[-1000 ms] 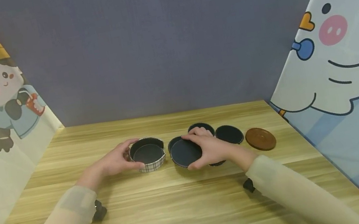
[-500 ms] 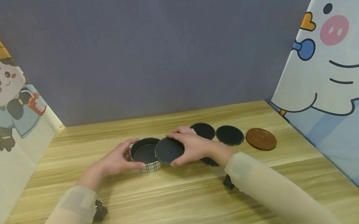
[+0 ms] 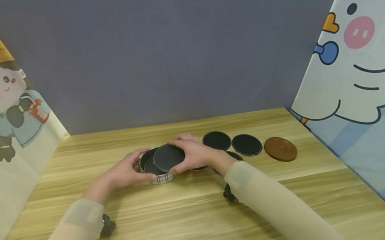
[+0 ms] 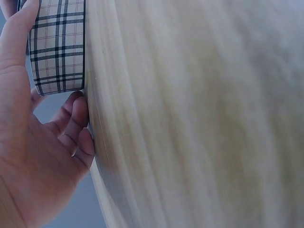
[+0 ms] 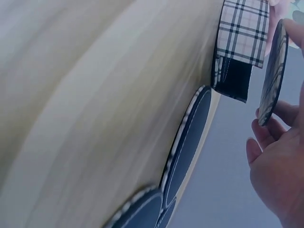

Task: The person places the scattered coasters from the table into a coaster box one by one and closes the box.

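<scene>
Two hands: left (image 3: 124, 174) steadies holder (image 3: 160, 176), right (image 3: 192, 153) pinches coaster (image 3: 168, 157).

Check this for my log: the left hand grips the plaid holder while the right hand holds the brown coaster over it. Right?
Not quite. The right hand holds a dark coaster over the plaid holder, as the head view shows; the brown coaster lies untouched on the table. The left hand does grip the holder.

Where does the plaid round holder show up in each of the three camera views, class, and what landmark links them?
Head: plaid holder left of centre on the table, between both hands.
Left wrist: plaid holder top left corner, against the left hand.
Right wrist: plaid holder top right, beside the dark coaster that the right hand pinches.
Shared landmark: the wooden table.
</scene>
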Available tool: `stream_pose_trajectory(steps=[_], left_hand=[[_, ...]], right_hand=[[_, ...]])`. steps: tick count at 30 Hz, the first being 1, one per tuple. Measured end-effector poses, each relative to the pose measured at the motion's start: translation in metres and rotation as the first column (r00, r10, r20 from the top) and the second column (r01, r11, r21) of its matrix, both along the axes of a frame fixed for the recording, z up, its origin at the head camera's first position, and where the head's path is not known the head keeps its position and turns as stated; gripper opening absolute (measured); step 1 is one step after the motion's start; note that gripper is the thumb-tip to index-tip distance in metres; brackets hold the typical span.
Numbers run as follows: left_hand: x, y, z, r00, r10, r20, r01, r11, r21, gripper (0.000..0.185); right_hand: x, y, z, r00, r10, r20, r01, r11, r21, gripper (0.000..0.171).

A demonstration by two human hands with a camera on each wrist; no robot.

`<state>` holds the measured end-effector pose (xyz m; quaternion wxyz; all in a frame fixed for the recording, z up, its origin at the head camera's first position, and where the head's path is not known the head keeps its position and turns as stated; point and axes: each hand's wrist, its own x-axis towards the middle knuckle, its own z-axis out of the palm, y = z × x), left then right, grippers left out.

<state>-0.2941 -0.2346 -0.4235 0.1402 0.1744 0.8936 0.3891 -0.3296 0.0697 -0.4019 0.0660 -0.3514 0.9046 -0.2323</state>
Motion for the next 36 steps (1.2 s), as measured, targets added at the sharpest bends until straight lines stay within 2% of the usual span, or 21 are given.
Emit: stream_pose_trajectory(steps=[6, 19, 36], left_hand=[[-0.007, -0.002, -0.003, 1.0, -0.026, -0.002, 0.026, 1.0, 0.002, 0.107], [-0.01, -0.002, -0.008, 0.997, -0.075, 0.005, 0.075, 0.996, 0.05, 0.103], [-0.009, -0.001, -0.009, 0.997, -0.078, -0.01, 0.079, 0.996, 0.044, 0.106]], right_hand=[[-0.007, -0.015, -0.003, 1.0, -0.002, 0.002, 0.002, 1.0, -0.003, 0.103], [-0.009, -0.031, -0.009, 0.998, -0.011, 0.067, 0.01, 1.0, 0.007, 0.102], [-0.007, -0.034, -0.012, 0.998, -0.006, 0.062, 0.004, 1.0, 0.023, 0.104]])
